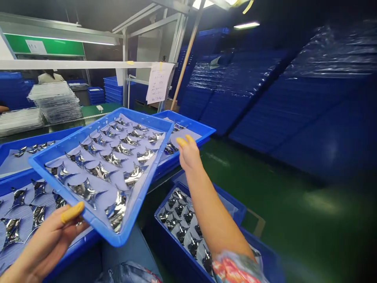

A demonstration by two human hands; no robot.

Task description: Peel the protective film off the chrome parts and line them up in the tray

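My left hand (55, 236) grips the near-left rim of a blue tray (147, 192), its thumb, in a yellow finger cot, on top and its other fingers partly hidden below. The tray tilts over other trays and carries rows of shiny, pointed metal pieces (112, 158) on a pale liner. My right hand (190, 153) reaches forward just right of the tray, apart from its rim, with two yellow-cotted fingertips slightly apart. I see nothing held in it. Behind that hand is another blue tray (203, 131) with similar pieces, partly covered by the held tray.
More blue trays with metal pieces lie at left (67, 133). A blue bin (176, 247) of dark shiny pieces stands below my right arm. White trays (55, 102) are stacked across the bench, near another person. Film-wrapped blue stacks (265, 110) line the right; a paper sheet (159, 82) hangs ahead.
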